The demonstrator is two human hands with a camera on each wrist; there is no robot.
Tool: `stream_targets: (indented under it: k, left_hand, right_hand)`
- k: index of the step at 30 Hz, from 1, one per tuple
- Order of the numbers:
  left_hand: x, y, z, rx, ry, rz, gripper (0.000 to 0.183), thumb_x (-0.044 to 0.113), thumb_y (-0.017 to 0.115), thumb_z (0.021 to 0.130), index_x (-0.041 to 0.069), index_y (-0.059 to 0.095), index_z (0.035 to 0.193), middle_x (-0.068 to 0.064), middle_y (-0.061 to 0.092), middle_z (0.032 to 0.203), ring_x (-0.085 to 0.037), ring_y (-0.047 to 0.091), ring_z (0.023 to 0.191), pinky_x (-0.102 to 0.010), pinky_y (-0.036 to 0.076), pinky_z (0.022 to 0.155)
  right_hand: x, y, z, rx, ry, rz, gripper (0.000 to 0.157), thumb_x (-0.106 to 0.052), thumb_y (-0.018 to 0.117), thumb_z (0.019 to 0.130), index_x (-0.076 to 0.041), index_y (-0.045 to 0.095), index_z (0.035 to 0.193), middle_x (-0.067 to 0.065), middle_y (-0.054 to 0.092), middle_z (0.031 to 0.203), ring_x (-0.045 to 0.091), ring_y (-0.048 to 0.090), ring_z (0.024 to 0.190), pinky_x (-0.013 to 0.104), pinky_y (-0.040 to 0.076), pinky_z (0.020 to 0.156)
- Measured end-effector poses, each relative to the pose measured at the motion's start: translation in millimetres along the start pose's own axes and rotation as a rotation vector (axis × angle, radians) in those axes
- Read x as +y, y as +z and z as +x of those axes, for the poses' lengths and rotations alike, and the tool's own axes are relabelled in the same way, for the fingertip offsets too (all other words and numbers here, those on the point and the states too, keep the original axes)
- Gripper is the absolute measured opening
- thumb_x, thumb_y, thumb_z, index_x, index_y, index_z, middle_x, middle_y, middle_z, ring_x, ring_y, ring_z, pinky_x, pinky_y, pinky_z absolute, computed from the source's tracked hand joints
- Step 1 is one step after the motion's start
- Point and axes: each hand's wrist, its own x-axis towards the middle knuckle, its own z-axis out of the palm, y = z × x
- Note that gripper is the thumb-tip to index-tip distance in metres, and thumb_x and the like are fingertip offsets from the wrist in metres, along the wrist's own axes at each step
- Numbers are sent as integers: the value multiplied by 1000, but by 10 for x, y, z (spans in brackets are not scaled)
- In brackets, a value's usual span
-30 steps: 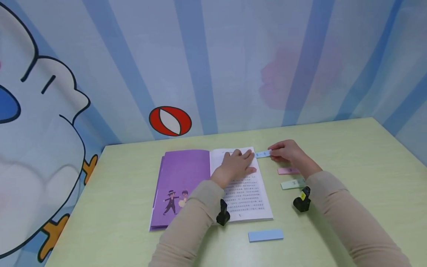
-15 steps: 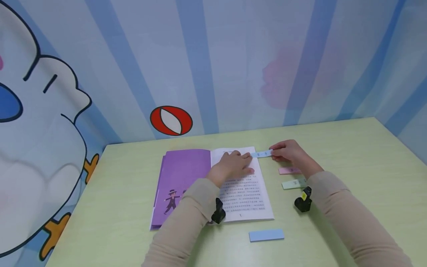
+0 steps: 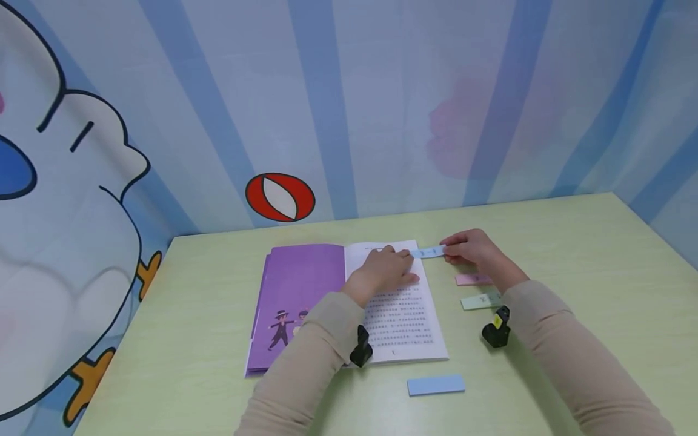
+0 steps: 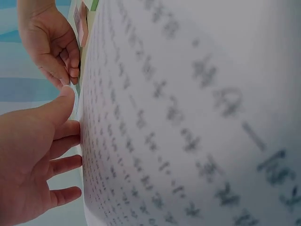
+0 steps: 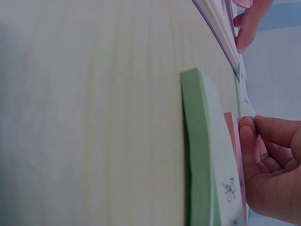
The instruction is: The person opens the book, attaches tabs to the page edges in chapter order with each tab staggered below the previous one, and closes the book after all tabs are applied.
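Observation:
An open book (image 3: 403,327) lies on the table, a purple page on its left and printed text on its right. My left hand (image 3: 383,269) rests on the upper part of the text page, fingers spread and fingertips against the paper. Between thumb and index finger, my right hand (image 3: 473,249) pinches the outer end of a pale blue sticky note strip (image 3: 431,251) with writing on it. The strip's inner end lies over the page's right edge, by the left fingertips. Below the right hand are a pink sticky note pad (image 3: 472,279) and a green sticky note pad (image 5: 200,141).
A plain blue strip (image 3: 435,385) lies on the table (image 3: 163,339) below the book. Behind the table hangs a striped blue backdrop (image 3: 376,121) with cartoon prints. Black wrist cameras sit at both cuffs.
The left hand shifts slightly left, then back a little to the right, and more of the blue strip now overlaps the page edge. The right hand keeps its pinch, almost still.

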Motion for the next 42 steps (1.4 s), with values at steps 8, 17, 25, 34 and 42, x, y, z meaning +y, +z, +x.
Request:
stream_targets:
  k: [8, 17, 25, 34, 42]
  left_hand:
    - [93, 6, 12, -35, -56, 43, 63, 53, 33, 96, 19, 25, 148, 6, 26, 152, -21, 33, 131, -43, 33, 102]
    - [117, 5, -10, -31, -60, 40, 64, 54, 31, 96, 19, 22, 149, 6, 23, 153, -21, 31, 133, -39, 36, 101]
    - [27, -5, -19, -35, -7, -43, 61, 48, 35, 97, 12, 30, 146, -2, 30, 150, -21, 37, 128, -30, 34, 102]
    - [-174, 2, -139, -5, 110, -178, 47, 39, 39, 99, 15, 44, 139, -5, 29, 150, -25, 30, 135, -38, 27, 108]
    - [-306, -17, -243, 69, 102, -192, 45, 36, 44, 98, 19, 45, 140, -8, 32, 149, -27, 27, 136, -46, 29, 106]
  right_hand:
    - [-12, 12, -36, -12, -5, -3, 36, -9, 55, 93, 6, 52, 126, 16, 58, 107, 9, 60, 71, 20, 51, 68]
    - [-7, -7, -56, -13, -7, -8, 36, -9, 54, 94, 6, 51, 127, 16, 58, 108, 9, 60, 74, 19, 51, 70]
    - [-7, 8, -42, 7, -2, -3, 36, -9, 55, 93, 6, 52, 126, 16, 58, 107, 9, 60, 71, 20, 51, 69]
    - [-18, 16, -49, -20, -8, 17, 36, -8, 52, 95, 7, 50, 128, 16, 58, 107, 9, 59, 74, 20, 51, 69]
    - [-7, -48, -38, -20, -17, 25, 37, -10, 54, 94, 7, 50, 127, 12, 61, 98, 9, 61, 72, 21, 52, 68]
